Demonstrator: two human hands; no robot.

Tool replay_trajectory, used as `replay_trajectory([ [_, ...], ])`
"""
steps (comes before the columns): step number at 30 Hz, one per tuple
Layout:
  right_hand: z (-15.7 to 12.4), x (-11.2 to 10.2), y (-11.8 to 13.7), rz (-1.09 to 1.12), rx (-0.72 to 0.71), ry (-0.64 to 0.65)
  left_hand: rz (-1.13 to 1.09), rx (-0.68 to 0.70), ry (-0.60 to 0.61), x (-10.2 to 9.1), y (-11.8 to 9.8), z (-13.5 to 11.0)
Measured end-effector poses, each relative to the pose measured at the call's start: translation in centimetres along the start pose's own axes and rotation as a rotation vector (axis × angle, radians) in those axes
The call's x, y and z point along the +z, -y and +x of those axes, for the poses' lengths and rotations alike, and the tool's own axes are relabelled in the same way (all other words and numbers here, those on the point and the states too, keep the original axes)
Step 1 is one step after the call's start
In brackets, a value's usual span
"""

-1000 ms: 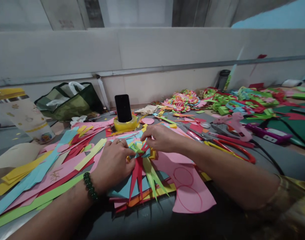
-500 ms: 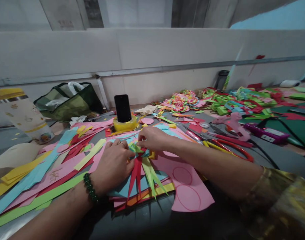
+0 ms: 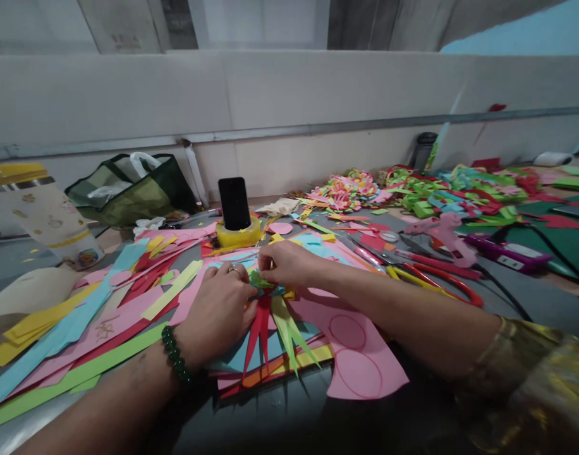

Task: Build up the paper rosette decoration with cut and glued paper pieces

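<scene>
In the middle of the head view lies a paper craft piece [image 3: 284, 322], with pointed red and light-green paper tails spread toward me and green and blue folded paper at its top. My left hand [image 3: 223, 300], with a ring and a green bead bracelet, is closed on its left side. Fingers of my right hand [image 3: 287, 262] pinch the green folded paper at the top. My fingertips partly hide that folded part. Under the piece lie stacked colored paper sheets [image 3: 244, 360]. Beside it on the right is a pink sheet [image 3: 365, 357] with circles drawn on it.
Paper strips [image 3: 76, 322] cover the left side. A phone [image 3: 235, 203] stands in a yellow tape roll [image 3: 237, 234]. To the right lie scissors [image 3: 448, 284], a pink glue gun [image 3: 444, 234] and a purple power strip [image 3: 507, 254]. Paper flowers [image 3: 349, 189] are heaped behind.
My right hand has shifted very slightly left over the folded green paper. My left hand stays nearly in place, and the view has moved a little.
</scene>
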State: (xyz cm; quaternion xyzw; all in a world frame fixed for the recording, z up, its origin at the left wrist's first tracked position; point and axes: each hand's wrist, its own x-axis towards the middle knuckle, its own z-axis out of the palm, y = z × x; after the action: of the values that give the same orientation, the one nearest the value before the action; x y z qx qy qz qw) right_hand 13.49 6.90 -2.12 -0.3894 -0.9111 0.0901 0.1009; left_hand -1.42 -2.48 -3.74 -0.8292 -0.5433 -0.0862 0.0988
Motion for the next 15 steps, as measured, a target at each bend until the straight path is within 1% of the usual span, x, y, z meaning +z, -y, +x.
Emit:
replay_trajectory([
  [4, 0.22, 0.14, -0.09, 0.044, -0.011, -0.008, 0.006, -0.003, 0.008, -0.07, -0.05, 0.05],
  [10, 0.43, 0.1, -0.3, 0.048, -0.027, 0.027, 0.026, -0.006, 0.008, -0.13, -0.38, 0.14],
  [15, 0.34, -0.12, -0.31, 0.042, -0.058, 0.046, 0.027, 0.007, 0.002, 0.01, -0.24, 0.05],
])
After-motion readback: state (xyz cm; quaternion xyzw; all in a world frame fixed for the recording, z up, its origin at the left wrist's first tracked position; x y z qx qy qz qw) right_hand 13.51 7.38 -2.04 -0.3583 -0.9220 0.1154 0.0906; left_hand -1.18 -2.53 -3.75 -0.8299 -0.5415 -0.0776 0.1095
